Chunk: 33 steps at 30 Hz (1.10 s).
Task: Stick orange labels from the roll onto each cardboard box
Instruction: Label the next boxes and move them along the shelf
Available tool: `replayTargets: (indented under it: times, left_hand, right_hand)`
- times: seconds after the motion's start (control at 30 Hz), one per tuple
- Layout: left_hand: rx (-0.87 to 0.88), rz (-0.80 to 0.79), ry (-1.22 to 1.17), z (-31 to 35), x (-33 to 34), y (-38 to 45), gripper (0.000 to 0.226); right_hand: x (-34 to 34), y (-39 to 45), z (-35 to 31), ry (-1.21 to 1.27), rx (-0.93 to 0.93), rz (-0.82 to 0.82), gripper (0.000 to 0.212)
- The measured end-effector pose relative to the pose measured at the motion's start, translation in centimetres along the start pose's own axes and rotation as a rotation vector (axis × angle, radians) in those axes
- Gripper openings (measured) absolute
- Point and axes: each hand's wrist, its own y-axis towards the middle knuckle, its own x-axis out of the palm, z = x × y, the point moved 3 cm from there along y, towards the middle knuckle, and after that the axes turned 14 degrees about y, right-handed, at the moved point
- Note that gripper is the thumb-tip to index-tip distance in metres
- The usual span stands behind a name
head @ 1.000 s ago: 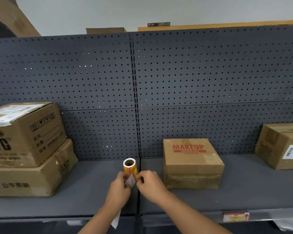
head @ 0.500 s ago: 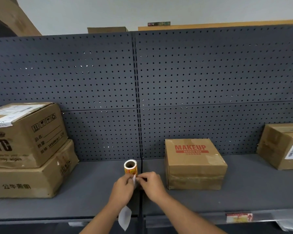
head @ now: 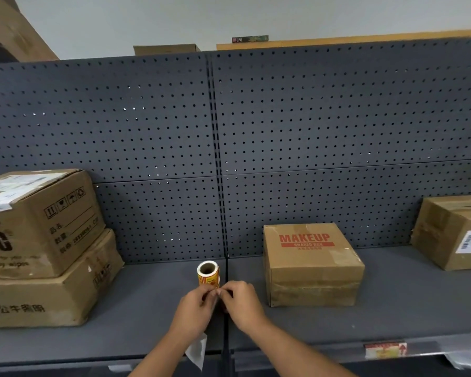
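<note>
The label roll (head: 207,274) is held up over the grey shelf (head: 147,317), at the seam where the two shelf sections meet, its open cardboard core turned toward the camera and slightly up, so the long axis runs roughly front to back. The left hand (head: 195,308) is curled around the lower part of the roll; a strip of white backing paper (head: 197,352) hangs down below that hand, past the shelf's front edge. The right hand (head: 242,303) is closed in a narrow pinch at the roll's lower right side, fingertips (head: 220,291) meeting those of the left; what exactly is pinched cannot be told. The MAKEUP box (head: 312,263) is seen just right of the hands, flat on the shelf, printed top facing up. Two stacked boxes (head: 38,248) are seen at far left, another box (head: 454,229) at far right. Open shelf surface is left between the hands and the left stack, and between the MAKEUP box and the right box. A pegboard back panel (head: 229,137) closes the rear.
</note>
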Motion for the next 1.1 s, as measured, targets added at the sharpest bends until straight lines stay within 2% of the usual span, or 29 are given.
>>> replayTargets:
  times: [0.47,0.67,1.1]
  left_hand:
    - [0.074,0.009,-0.004,0.0,-0.8,0.2,0.018]
    - [0.083,0.020,0.003,-0.4,-0.8,0.6,0.015]
    - [0.128,0.039,0.041,-0.8,-0.1,0.0,0.021]
  right_hand:
    - [0.1,-0.2,-0.6,-0.055,-0.057,0.020,0.010]
    - [0.1,-0.1,-0.7,-0.045,-0.086,0.008,0.017]
    - [-0.1,-0.7,0.4,0.051,-0.011,-0.014,0.013]
